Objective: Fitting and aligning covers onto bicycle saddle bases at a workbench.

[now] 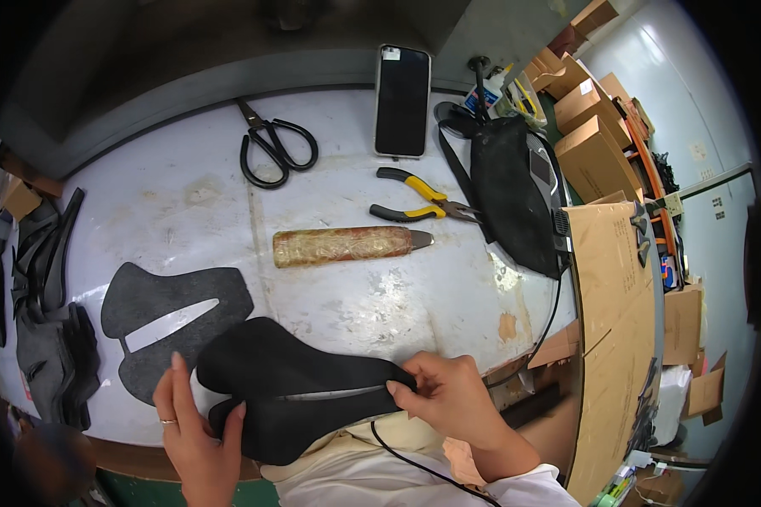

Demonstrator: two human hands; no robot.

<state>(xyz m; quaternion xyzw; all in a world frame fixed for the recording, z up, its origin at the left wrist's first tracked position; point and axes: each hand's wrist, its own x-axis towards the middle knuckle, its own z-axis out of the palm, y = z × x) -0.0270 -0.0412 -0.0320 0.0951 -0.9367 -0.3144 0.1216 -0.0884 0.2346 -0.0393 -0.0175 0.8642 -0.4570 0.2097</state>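
Note:
A black saddle-shaped pad [296, 380] with a long slit down its middle lies at the near edge of the white worktable [186, 211]. My left hand [196, 431] grips its wide rear end, fingers curled over the edge. My right hand [452, 397] pinches its narrow nose. A flat dark grey cut-out [173, 325] of the same outline lies on the table just left of the pad.
Black scissors [272, 150], a phone [402, 101], yellow-handled pliers [423, 203] and a tape-wrapped knife [347, 246] lie farther back. A black bag [511, 198] sits at the right. Stacked black pieces [46, 338] fill the left edge. Cardboard boxes [592, 127] stand at the right.

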